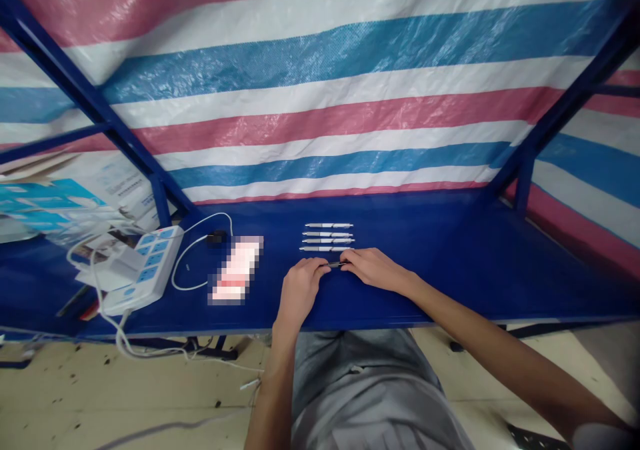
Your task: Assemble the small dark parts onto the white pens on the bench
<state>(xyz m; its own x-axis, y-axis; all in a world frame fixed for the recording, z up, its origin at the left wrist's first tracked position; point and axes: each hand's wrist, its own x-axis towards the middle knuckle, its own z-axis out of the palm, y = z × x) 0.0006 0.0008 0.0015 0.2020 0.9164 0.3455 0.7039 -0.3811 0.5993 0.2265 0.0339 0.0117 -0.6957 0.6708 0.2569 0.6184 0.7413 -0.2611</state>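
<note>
Both hands work at the near edge of the blue table point(465, 270), just in front of a row of four white pens point(327, 237). The left hand point(300, 291) and right hand point(373, 268) meet over a dark pen point(336, 264), each grip closed on one end of it. The fingers hide most of it, so it may be only part of a pen. Pinched from both sides, it sits level and clear of the row. The four pens lie parallel and evenly spaced, which keeps each one free of its neighbours. Left of the row lie a blurred-out phone point(236, 270), then a white power strip point(145, 270) with looping white cable point(215, 213), and papers point(60, 200) are heaped farther left. Nothing stands between the hands and the row.
</note>
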